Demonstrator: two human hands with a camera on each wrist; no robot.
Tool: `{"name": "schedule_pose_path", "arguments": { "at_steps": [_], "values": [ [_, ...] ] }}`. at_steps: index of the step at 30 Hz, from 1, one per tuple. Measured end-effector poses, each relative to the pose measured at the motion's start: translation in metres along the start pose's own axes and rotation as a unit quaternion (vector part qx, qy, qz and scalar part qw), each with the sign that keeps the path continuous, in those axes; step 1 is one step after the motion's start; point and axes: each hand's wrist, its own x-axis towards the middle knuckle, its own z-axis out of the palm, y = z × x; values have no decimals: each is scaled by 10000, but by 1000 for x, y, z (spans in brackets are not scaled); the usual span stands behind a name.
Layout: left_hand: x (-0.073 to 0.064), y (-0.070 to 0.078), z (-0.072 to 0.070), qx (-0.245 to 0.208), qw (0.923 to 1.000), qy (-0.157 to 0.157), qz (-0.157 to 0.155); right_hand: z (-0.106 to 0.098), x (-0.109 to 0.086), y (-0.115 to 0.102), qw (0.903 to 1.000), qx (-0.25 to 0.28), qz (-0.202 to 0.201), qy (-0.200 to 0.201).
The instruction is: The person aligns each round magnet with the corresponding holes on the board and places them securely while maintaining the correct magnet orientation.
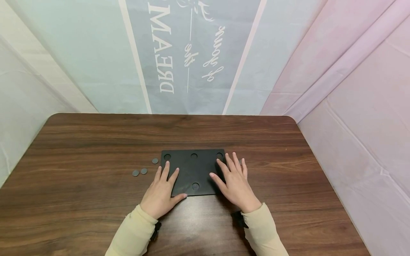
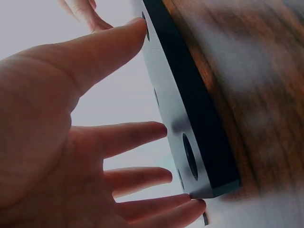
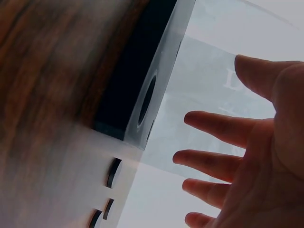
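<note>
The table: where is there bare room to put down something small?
Bare wood on the table lies between the board and far edge, left of the left-side discs, right of the right hand, and between the sleeves. It is crowded at the board: the left hand and right hand spread over its sides, and right-side discs lie close.

Legible text found only on the hanging cloth (image 1: 198, 39) at the far side of the table (image 1: 96, 142). All lettering white on a grey-blue panel, turned sideways, reading upward. Left: "DREAM" (image 1: 163, 49) in serif capitals; a further character beyond the M is cut by the frame edge. Middle: "the" (image 1: 191, 55) in script, a thin line at either end. Right: "of your" (image 1: 213, 53) in script, then what looks like a capital F (image 1: 205, 10), remainder cut off. Right wrist view: faint pale lettering (image 3: 232, 80) on the cloth, too blurred to read.
</note>
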Motion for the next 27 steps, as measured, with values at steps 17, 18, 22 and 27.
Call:
{"name": "schedule_pose_path", "arguments": {
  "at_steps": [17, 18, 22, 27],
  "values": [
    [4, 0, 2, 136, 9998, 121, -37, -6, -2, 10, 9999, -1, -127, -8],
    [5, 0, 2, 151, 9998, 120, -55, -6, -2, 11, 9999, 25, -139, -1],
    [5, 1, 1, 186, 9997, 122, -123, -9, -2, 15, 9999, 88, -101, -37],
    [5, 0, 1, 220, 9995, 190, -138, -13, -3, 20, 9997, 202, 23, -133]
  ]
}}
